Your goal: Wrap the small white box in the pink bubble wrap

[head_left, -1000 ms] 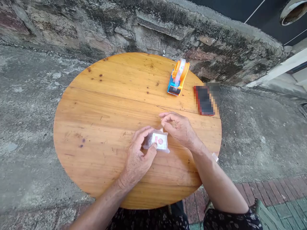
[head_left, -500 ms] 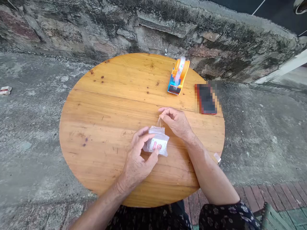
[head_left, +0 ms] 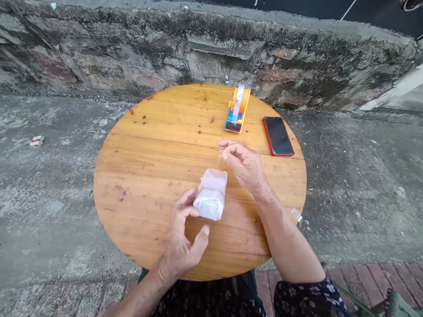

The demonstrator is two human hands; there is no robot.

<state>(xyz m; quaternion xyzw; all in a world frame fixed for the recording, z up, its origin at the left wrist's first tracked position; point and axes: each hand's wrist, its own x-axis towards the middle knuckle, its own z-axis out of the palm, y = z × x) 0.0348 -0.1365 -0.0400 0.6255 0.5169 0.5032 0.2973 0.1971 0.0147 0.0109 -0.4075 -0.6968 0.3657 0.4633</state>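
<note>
A small box in whitish translucent wrap (head_left: 210,198) sits near the middle of the round wooden table (head_left: 145,154); a faint printed panel shows through its near side. My left hand (head_left: 181,235) is beside it, thumb and fingers spread, the fingertips at the package's left side. The thumb stands apart from the wrap. My right hand (head_left: 244,167) pinches a thin strip of clear tape (head_left: 218,163) between thumb and forefinger, just beyond the package's far end. Whether the strip's lower end sticks to the wrap is hard to make out.
An orange and blue tape dispenser (head_left: 237,110) stands at the back of the table. To its right lies a phone in a red case (head_left: 279,136). A short piece of tape (head_left: 296,215) hangs at the right edge. Behind the table runs a stone wall (head_left: 158,53).
The package has been turned, so the red printed face has gone from view and a text panel faces me. My left thumb has come off the wrap. My right hand still pinches the strip.
</note>
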